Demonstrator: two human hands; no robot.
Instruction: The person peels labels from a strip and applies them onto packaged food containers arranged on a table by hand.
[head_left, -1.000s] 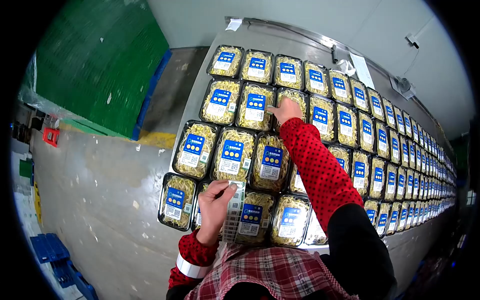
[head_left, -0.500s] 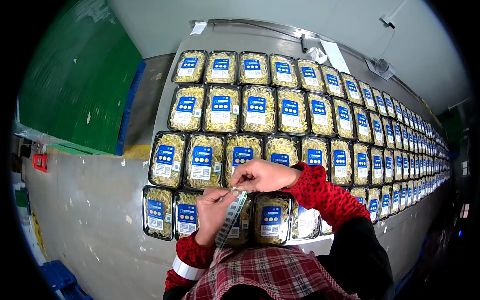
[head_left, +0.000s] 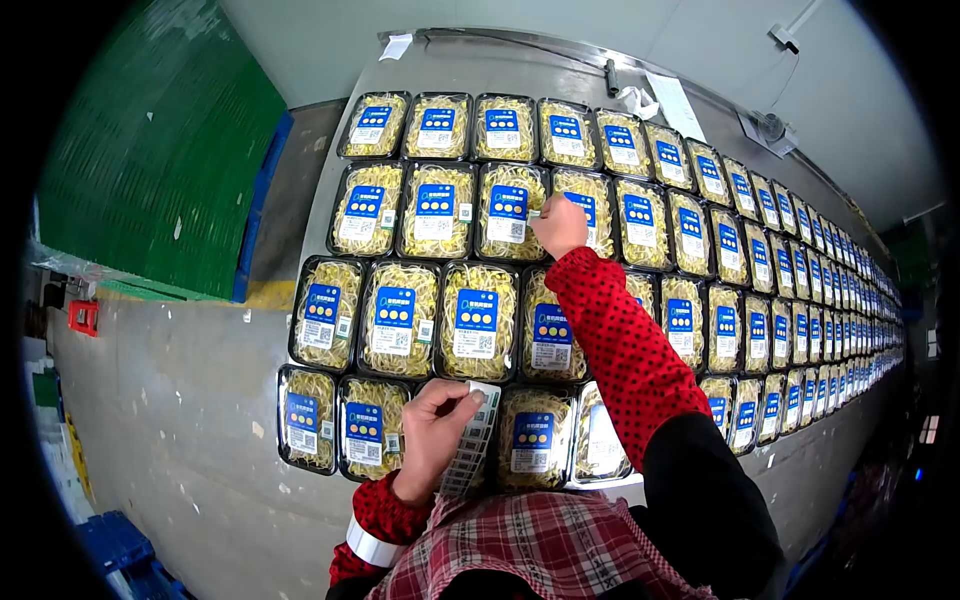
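Head view, nearest first: a plaid apron (head_left: 540,540) fills the bottom, with a white band (head_left: 372,545) around the left forearm. The left hand (head_left: 438,430) pinches the upper end of a label strip (head_left: 470,445) between thumb and fingers; the strip slants down toward the apron, over the nearest row of trays. In that row, two trays of sprouts (head_left: 306,425) lie left of the hand, and another (head_left: 536,440) lies just right of the strip.

The right arm, in a red dotted sleeve (head_left: 630,350), reaches across the second row. There, the two leftmost trays carry small green-and-white labels (head_left: 425,331) beside their blue-and-white ones; the third has only the blue-and-white one.

The right hand (head_left: 548,222) is at the third row, with its fingers bunched at the right side of the third tray (head_left: 513,212). A small pale label (head_left: 533,214) shows at the fingertips; whether they pinch it or only press on it, I cannot tell.

Beyond lies a fourth row, and all the rows run off to the right along the metal table (head_left: 327,208). Near its far edge are a dark handle (head_left: 611,78), a crumpled white cloth (head_left: 637,101) and a sheet of paper (head_left: 677,106). Green crates (head_left: 160,150) stand to the left, and a red stool (head_left: 84,317) sits on the floor farther down.
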